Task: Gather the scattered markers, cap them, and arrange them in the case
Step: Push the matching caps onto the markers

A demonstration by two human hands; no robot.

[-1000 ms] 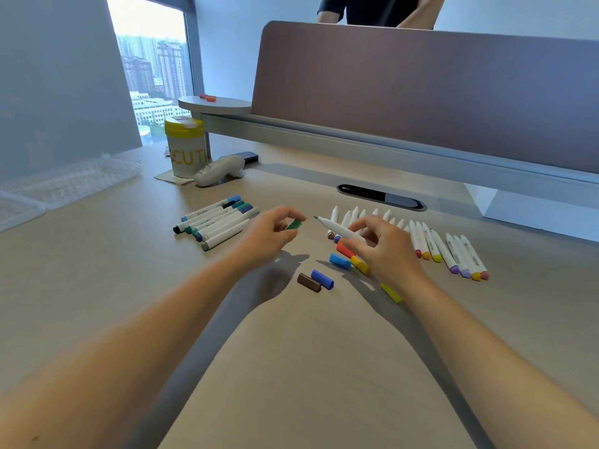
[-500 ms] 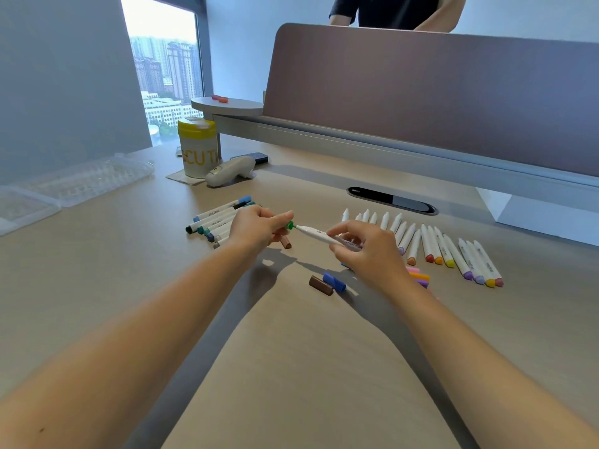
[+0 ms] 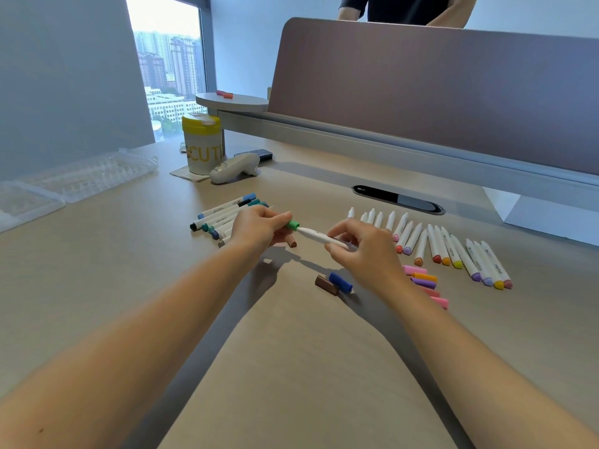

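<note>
Green cap (image 3: 293, 225): pinched at the fingertips of the left hand (image 3: 259, 229); 1.0 s earlier it was held well apart from the marker tip, and now it sat on or right at that tip, though I could not tell whether it was fully pressed home.
Marker (image 3: 321, 238): white barrel, gripped in the curled fingers of the right hand (image 3: 361, 246), its tip pointing toward the left hand; it had risen off the desk (image 3: 291, 367) and swung to meet the cap between the 2 hands.
Meaning for the task: judged from this, 1 more marker was at the point of being capped; a firm push looked like the remaining step before it could join the finished group.
Capped markers (image 3: 227, 217): a cluster lying just beyond and left of the left hand.
Uncapped markers (image 3: 434, 243): a row fanned out beyond and right of the right hand, many left to do.
Loose caps: brown cap (image 3: 325, 284) and blue cap (image 3: 340, 281) touching, nearer than the right hand; pink, orange and purple caps (image 3: 423, 280) by the right wrist.
Case (image 3: 87, 175): clear plastic, far left of the left hand, no markers visible in it.
</note>
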